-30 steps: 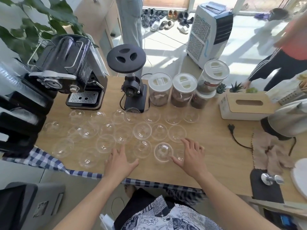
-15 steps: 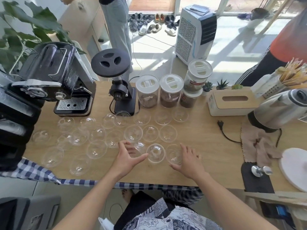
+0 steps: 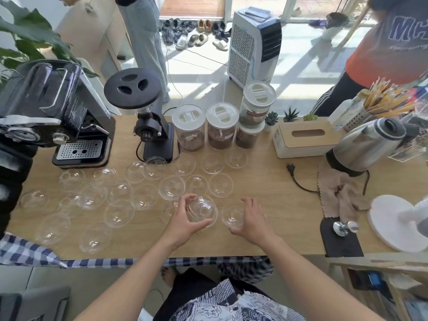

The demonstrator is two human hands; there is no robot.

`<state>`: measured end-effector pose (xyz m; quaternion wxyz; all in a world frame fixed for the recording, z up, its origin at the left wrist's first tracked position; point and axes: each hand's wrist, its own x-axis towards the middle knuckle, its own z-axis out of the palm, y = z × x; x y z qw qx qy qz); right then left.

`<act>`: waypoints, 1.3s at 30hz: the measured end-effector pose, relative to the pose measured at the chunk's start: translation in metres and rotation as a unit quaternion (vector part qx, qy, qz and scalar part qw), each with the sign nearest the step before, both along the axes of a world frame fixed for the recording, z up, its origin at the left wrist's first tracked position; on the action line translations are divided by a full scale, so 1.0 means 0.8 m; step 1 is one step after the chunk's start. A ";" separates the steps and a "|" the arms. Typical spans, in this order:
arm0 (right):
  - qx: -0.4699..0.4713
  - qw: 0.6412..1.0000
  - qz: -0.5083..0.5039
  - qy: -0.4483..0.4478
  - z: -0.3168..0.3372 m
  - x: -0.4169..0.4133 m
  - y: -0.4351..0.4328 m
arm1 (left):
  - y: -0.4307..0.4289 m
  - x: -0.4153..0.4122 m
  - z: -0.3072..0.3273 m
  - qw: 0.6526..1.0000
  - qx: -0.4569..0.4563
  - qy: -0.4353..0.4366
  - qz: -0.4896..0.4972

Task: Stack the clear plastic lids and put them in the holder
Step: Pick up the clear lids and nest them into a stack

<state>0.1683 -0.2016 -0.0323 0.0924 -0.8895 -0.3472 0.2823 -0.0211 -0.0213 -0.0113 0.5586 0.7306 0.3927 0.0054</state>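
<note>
Several clear plastic dome lids lie spread over the wooden table (image 3: 273, 200), most on its left half. My left hand (image 3: 185, 218) grips one dome lid (image 3: 202, 210) near the front middle, fingers and thumb curled round its rim. My right hand (image 3: 251, 218) curls round a second clear lid (image 3: 232, 216) just to the right of it. More lids sit close behind, such as one (image 3: 221, 185) and another (image 3: 171, 187). A white round base with an upright post (image 3: 393, 221) stands at the right edge; whether it is the holder I cannot tell.
An espresso machine (image 3: 58, 117) and a black grinder (image 3: 150, 126) stand at the back left, three white-lidded jars (image 3: 220, 126) behind the lids. A tissue box (image 3: 303, 140), kettle (image 3: 368, 144), cloth (image 3: 342, 193) and tamper mat (image 3: 340, 235) fill the right. Two people stand beyond the table.
Both hands went from lying flat near the lids to closing on them: the left has taken hold of the centre dome lid, the right has curled round the lid beside it.
</note>
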 end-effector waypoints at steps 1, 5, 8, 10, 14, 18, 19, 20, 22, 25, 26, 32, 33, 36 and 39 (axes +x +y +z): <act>0.004 1.000 0.005 0.001 -0.001 0.000 0.002 | 0.000 -0.001 -0.004 1.000 0.006 0.009 -0.005; 0.003 1.000 0.027 0.010 0.003 -0.005 0.010 | -0.002 -0.008 -0.020 0.998 0.049 0.047 -0.017; 0.000 0.999 0.053 0.005 0.013 -0.012 0.016 | -0.003 -0.014 -0.033 0.993 0.092 0.061 -0.027; 0.007 0.998 0.066 0.009 0.017 -0.017 0.020 | -0.005 -0.015 -0.035 0.992 0.109 0.063 -0.023; 0.029 0.998 0.057 0.021 0.021 -0.021 0.021 | -0.013 -0.021 -0.023 0.990 0.139 0.034 -0.005; 0.034 0.998 0.044 0.036 0.023 -0.021 0.018 | -0.028 -0.053 -0.009 0.991 0.129 -0.015 0.034; 0.032 0.998 0.045 0.032 0.023 -0.021 0.019 | -0.034 -0.064 -0.010 0.991 0.127 -0.013 0.032; 0.027 0.998 0.047 0.027 0.023 -0.022 0.019 | -0.040 -0.076 -0.013 0.992 0.127 -0.005 0.029; 0.022 0.998 0.052 0.021 0.022 -0.023 0.021 | -0.051 -0.097 -0.025 0.992 0.122 0.015 0.032; 0.030 0.997 0.057 0.048 0.023 -0.029 0.025 | -0.059 -0.109 -0.037 0.993 0.101 0.028 0.045; 0.033 0.996 0.060 0.063 0.023 -0.032 0.026 | -0.060 -0.109 -0.041 0.994 0.096 0.025 0.049; 0.037 0.991 0.078 0.104 0.029 -0.040 0.036 | -0.062 -0.085 -0.064 0.996 0.077 0.012 0.053; 0.038 0.990 0.080 0.107 0.030 -0.041 0.036 | -0.061 -0.078 -0.065 0.996 0.074 0.011 0.052; 0.048 0.989 0.090 0.106 0.031 -0.041 0.038 | -0.058 -0.055 -0.067 0.996 0.066 0.021 0.056; 0.064 0.990 0.105 0.071 0.031 -0.043 0.042 | -0.055 -0.039 -0.070 0.996 0.063 0.045 0.054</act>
